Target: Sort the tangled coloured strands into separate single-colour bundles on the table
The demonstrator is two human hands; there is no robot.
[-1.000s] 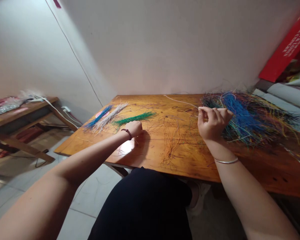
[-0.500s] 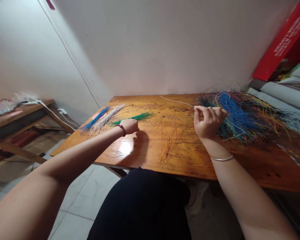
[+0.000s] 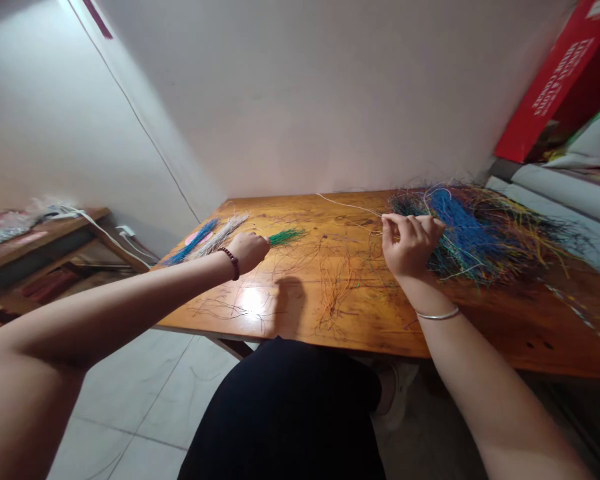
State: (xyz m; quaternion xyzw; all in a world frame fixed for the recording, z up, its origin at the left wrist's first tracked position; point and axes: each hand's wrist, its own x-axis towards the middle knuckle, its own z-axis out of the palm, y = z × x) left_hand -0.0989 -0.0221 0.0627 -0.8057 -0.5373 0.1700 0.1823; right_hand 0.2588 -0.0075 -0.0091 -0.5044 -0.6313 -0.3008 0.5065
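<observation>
My right hand [image 3: 411,243] pinches a thin white wire [image 3: 347,202] between thumb and forefinger. The free part of that wire reaches left over the table. Just right of this hand lies a big tangled heap of coloured wires [image 3: 460,230], with blue ones on top. My left hand [image 3: 250,252] is closed, and its fingertips are turned away, so what they hold cannot be seen. It hides the left end of a green wire bundle [image 3: 287,237]. Beyond it lie a whitish wire bundle [image 3: 223,233] and a blue wire bundle [image 3: 193,243], side by side.
Loose orange wires [image 3: 335,287] and dark strands are scattered over the wooden table [image 3: 360,327]. A wall rises behind it. On the right are a red box [image 3: 545,87] and pale rolls [image 3: 555,187]. A side table [image 3: 45,240] with a white cable stands at left.
My left hand has shifted left and slightly up, now covering the left part of the green bundle. My right hand keeps its pinch on the white wire. The view has turned slightly.
</observation>
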